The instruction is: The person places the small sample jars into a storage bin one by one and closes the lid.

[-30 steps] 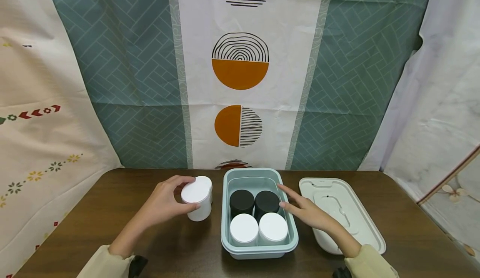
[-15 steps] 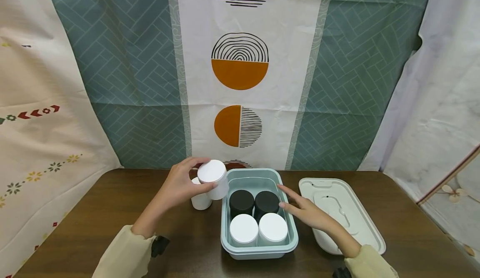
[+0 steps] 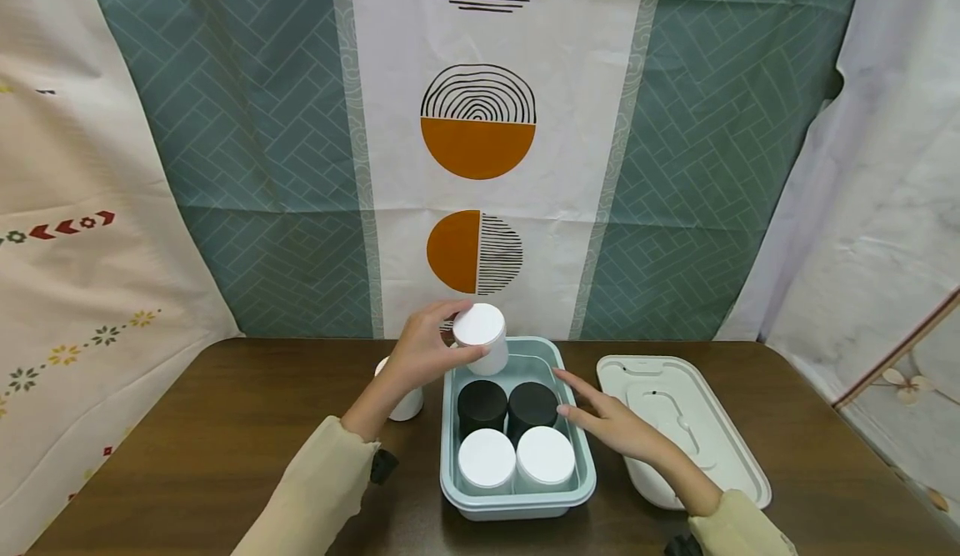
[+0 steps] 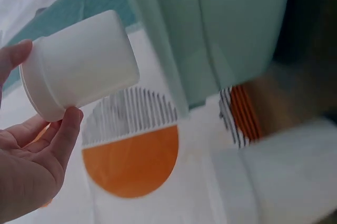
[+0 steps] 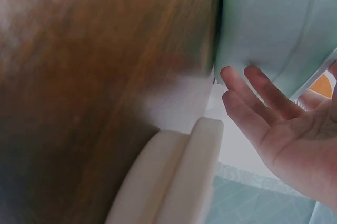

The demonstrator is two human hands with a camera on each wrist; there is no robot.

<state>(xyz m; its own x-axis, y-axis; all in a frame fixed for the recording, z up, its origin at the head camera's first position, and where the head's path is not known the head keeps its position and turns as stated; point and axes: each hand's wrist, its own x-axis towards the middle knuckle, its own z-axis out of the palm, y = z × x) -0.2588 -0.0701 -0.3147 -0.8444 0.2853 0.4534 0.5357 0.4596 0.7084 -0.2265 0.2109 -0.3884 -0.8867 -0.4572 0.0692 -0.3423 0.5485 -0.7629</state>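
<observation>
Four jars [image 3: 514,435] fill the bin's [image 3: 581,464] near end, so my left hand [image 3: 423,352] grips a white jar [image 3: 481,337] above the free far end while my right hand [image 3: 611,423], fingers straight, steadies the rim.

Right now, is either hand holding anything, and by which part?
The left hand grips a white jar by its lid end, over the bin's far end. The right hand holds nothing; its straight fingers rest at the bin's right rim.

White jar [image 3: 481,338], pale teal bin [image 3: 517,502], two black-lidded jars [image 3: 507,406], two white-lidded jars [image 3: 516,458], cream-white bin lid [image 3: 720,423], dark brown wood table [image 3: 187,431], teal herringbone backdrop [image 3: 247,164] with orange semicircles, beige sleeves [image 3: 315,489].
</observation>
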